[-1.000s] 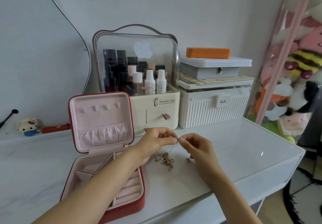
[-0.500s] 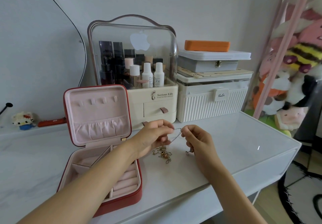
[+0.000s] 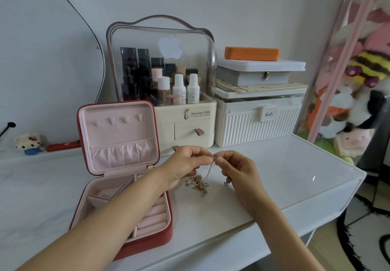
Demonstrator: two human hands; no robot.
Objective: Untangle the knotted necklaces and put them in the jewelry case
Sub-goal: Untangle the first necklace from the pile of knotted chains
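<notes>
Beside open jewelry case [image 3: 118, 165], tangled necklaces [image 3: 198, 184]

White tabletop [image 3: 274, 175], open red jewelry case [image 3: 118, 165], tangled necklaces [image 3: 197, 185], cosmetics organizer [image 3: 185, 127], ribbed box [image 3: 257, 127]

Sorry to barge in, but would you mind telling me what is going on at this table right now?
A person is working on knotted necklaces that lie in a heap on the white table. The left hand and right hand each pinch a thin chain, fingertips nearly meeting, while the chain hangs down to the heap. The red jewelry case stands open on the left; no necklace is visible in it yet.
</notes>
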